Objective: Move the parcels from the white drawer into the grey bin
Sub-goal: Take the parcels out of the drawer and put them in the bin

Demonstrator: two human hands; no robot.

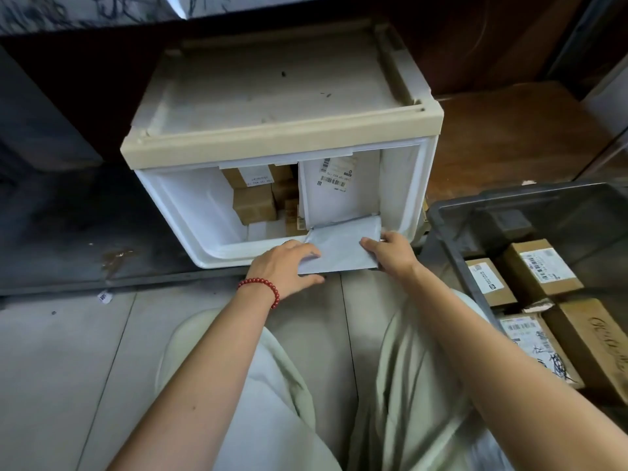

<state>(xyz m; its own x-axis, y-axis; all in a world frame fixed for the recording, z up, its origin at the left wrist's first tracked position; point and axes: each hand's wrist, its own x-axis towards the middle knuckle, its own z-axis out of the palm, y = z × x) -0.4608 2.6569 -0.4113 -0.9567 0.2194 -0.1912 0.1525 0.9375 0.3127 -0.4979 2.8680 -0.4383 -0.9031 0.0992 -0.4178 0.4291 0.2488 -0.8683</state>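
**At the drawer's front lip: both hands on a flat mailer**

At centre frame, the left hand (289,266) pinches the near left corner of a flat mailer (339,249), with the fingers on top and the thumb under the near edge. The right hand (390,254) grips the mailer's right edge, fingers curled over it.

Mailer: pale grey-white, thin, soft and slightly creased. No label shows on the upper face. It lies across the front lip of the white drawer (190,205), its near edge past the lip. Its far edge meets the foot of a white parcel (334,185).

That parcel stands upright in the right half of the drawer and carries barcode labels. Left of it, brown cardboard boxes (253,205) are stacked toward the back, one with a white label.

The drawer is pulled out of a cabinet with a beige top (282,141).

At right of frame sits the grey bin (441,212), with several labelled cardboard boxes (540,270) inside.

A red bead bracelet (261,287) is on the left wrist.
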